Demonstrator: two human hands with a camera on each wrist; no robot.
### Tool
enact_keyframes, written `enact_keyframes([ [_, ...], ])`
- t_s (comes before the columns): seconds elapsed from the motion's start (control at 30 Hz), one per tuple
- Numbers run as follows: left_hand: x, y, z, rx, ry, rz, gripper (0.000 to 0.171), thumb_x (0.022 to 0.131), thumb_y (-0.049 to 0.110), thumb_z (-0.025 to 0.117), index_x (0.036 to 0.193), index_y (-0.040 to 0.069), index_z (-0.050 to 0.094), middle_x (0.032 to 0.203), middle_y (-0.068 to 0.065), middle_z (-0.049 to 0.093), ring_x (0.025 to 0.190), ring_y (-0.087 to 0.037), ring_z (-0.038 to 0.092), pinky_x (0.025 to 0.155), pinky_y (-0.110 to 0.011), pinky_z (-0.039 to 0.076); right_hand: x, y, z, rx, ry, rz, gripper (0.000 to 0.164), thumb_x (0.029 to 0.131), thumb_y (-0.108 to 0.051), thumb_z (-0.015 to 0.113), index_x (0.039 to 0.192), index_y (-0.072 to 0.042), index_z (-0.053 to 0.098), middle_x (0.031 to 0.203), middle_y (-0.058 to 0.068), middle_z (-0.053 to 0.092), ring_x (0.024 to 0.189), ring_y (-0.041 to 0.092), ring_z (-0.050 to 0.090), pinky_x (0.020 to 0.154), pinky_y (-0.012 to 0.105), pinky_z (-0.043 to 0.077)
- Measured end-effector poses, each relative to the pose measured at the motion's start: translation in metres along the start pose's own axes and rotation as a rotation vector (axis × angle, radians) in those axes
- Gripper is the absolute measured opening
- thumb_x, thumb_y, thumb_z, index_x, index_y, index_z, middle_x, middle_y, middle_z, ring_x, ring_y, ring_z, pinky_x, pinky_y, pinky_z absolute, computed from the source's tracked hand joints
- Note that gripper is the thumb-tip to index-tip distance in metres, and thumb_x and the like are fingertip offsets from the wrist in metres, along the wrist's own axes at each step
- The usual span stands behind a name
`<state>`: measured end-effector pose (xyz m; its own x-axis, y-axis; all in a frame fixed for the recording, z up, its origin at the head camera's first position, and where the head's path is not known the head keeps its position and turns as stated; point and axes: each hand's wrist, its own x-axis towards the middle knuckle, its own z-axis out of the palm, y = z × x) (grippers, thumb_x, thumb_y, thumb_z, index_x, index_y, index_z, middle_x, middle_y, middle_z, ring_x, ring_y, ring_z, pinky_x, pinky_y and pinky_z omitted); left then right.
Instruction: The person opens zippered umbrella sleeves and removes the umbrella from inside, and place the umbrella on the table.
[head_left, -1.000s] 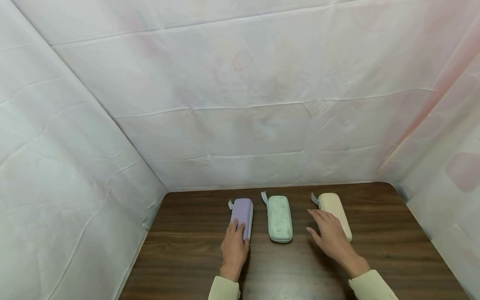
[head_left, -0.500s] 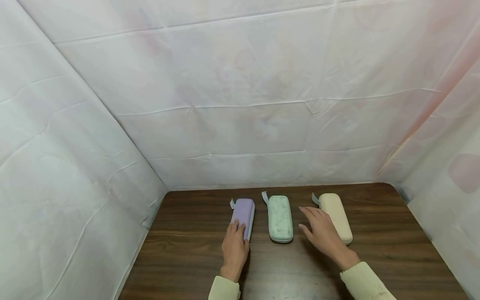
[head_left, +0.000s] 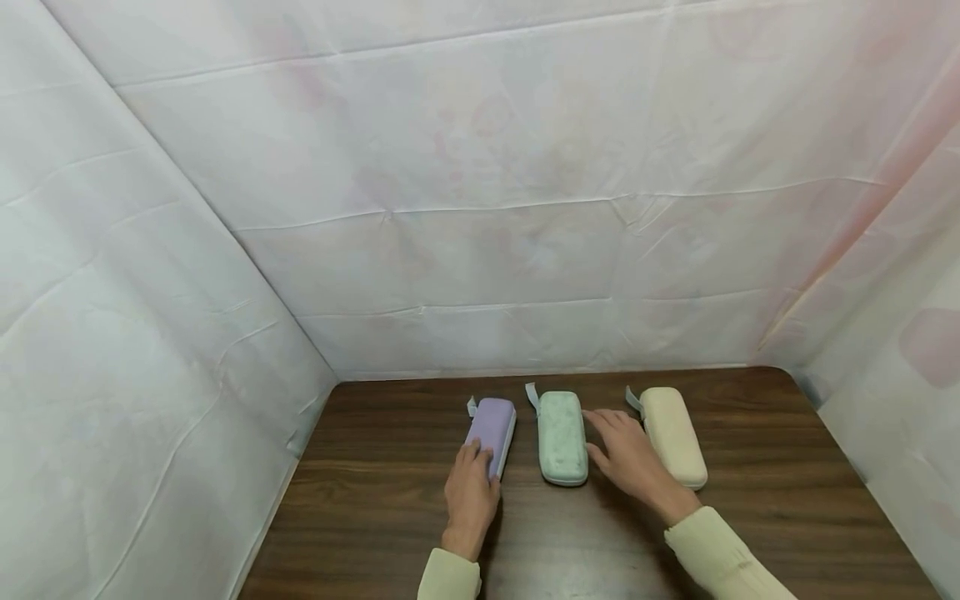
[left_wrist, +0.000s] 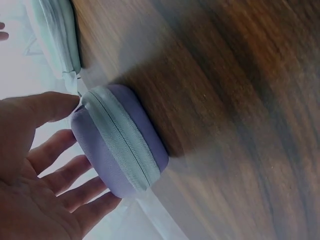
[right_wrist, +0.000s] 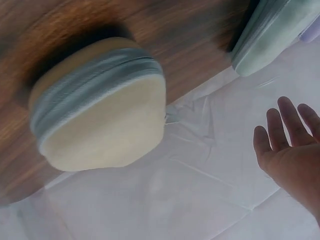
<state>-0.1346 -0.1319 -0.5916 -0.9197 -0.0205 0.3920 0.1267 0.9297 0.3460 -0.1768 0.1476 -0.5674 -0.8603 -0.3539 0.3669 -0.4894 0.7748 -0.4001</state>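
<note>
Three oblong zippered cases lie side by side on the wooden table. In the head view, my left hand [head_left: 471, 496] holds the near end of the purple case [head_left: 492, 421], fingers over its top and thumb at its right side. The left wrist view shows the thumb by the pale zipper band [left_wrist: 125, 137] of this case. My right hand [head_left: 628, 454] has its fingers extended at the right edge of the mint-green case [head_left: 562, 437]. Behind that hand, to the right, lies the cream case [head_left: 675, 433]; the right wrist view shows its grey zipper end close up.
Each case has a pale strap at its far left corner. White patterned sheets [head_left: 480, 250] hang behind the dark wooden table [head_left: 375, 500] and along both sides. The table's far edge runs just beyond the cases.
My right hand has moved left from over the cream case to the mint-green case's edge. The purple case's far end has swung slightly right under my left hand.
</note>
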Motion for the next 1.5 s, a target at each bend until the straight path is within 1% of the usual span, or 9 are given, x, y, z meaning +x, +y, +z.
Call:
enact_keyframes([
  [0.13,0.002,0.001,0.001,0.007,0.004,-0.002,0.035,0.074,0.001,0.091,0.107,0.003,0.08,0.13,-0.019,0.071,0.119,-0.037,0.067,0.088,-0.051,0.059,0.008,-0.001,0.003,-0.005,-0.007,-0.018,0.054,0.092,-0.012,0.083,0.14,0.003,0.063,0.134,0.02,0.067,0.123,0.042,0.062,0.102,0.061,0.049],
  [0.3,0.005,0.002,0.004,0.017,0.016,-0.001,0.035,0.071,-0.001,0.091,0.104,0.003,0.078,0.126,-0.019,0.072,0.115,-0.038,0.069,0.085,-0.051,0.06,0.02,-0.004,0.009,-0.019,-0.003,-0.042,0.052,0.091,-0.013,0.083,0.137,0.003,0.065,0.132,0.019,0.068,0.121,0.042,0.063,0.099,0.061,0.051],
  [0.47,0.006,0.005,0.005,0.058,0.033,0.016,0.037,0.068,-0.006,0.09,0.099,0.003,0.073,0.119,-0.019,0.073,0.11,-0.037,0.07,0.082,-0.05,0.061,0.029,-0.008,0.015,-0.008,-0.018,-0.055,0.05,0.092,-0.012,0.082,0.137,0.003,0.065,0.132,0.019,0.068,0.12,0.042,0.063,0.099,0.06,0.051],
  [0.6,0.008,0.006,0.005,0.086,0.052,0.027,0.043,0.066,-0.009,0.089,0.103,0.002,0.07,0.114,-0.019,0.073,0.105,-0.037,0.071,0.078,-0.05,0.061,0.035,-0.012,0.02,0.004,-0.017,-0.068,0.049,0.092,-0.012,0.082,0.136,0.003,0.065,0.131,0.018,0.068,0.118,0.041,0.063,0.097,0.06,0.052],
  [0.8,0.009,0.008,0.005,0.076,-0.008,-0.015,0.055,0.073,-0.01,0.081,0.126,0.001,0.072,0.119,-0.017,0.07,0.11,-0.038,0.069,0.077,-0.055,0.06,0.043,-0.015,0.027,0.003,-0.02,-0.09,0.05,0.091,-0.011,0.083,0.135,0.002,0.065,0.131,0.017,0.068,0.116,0.041,0.063,0.096,0.059,0.052],
  [1.0,0.011,0.008,0.006,0.084,-0.032,-0.024,0.058,0.068,-0.01,0.083,0.125,0.001,0.074,0.119,-0.015,0.068,0.109,-0.041,0.068,0.074,-0.056,0.06,0.049,-0.02,0.033,0.012,-0.053,-0.081,0.05,0.092,-0.011,0.082,0.137,0.003,0.065,0.133,0.018,0.067,0.119,0.041,0.062,0.099,0.059,0.051],
  [1.2,0.012,0.007,0.005,0.058,-0.073,-0.055,0.06,0.066,-0.011,0.082,0.123,0.004,0.076,0.119,-0.013,0.067,0.103,-0.037,0.067,0.07,-0.055,0.059,0.052,-0.021,0.038,-0.002,-0.059,-0.078,0.048,0.092,-0.01,0.082,0.135,0.003,0.065,0.131,0.017,0.067,0.119,0.04,0.062,0.099,0.058,0.051],
  [1.33,0.012,0.006,0.005,0.039,-0.083,-0.06,0.055,0.071,-0.012,0.079,0.123,0.004,0.076,0.121,-0.013,0.067,0.108,-0.038,0.067,0.07,-0.057,0.059,0.053,-0.02,0.039,0.009,-0.055,-0.088,0.048,0.091,-0.008,0.082,0.135,0.004,0.065,0.132,0.018,0.067,0.119,0.041,0.062,0.099,0.059,0.051],
  [1.5,0.012,0.005,0.005,0.024,-0.081,-0.052,0.048,0.078,-0.004,0.086,0.124,0.005,0.075,0.125,-0.013,0.067,0.117,-0.039,0.065,0.073,-0.059,0.059,0.059,-0.02,0.039,0.016,-0.045,-0.095,0.046,0.09,-0.005,0.083,0.132,0.004,0.066,0.13,0.019,0.068,0.119,0.042,0.062,0.1,0.06,0.051],
])
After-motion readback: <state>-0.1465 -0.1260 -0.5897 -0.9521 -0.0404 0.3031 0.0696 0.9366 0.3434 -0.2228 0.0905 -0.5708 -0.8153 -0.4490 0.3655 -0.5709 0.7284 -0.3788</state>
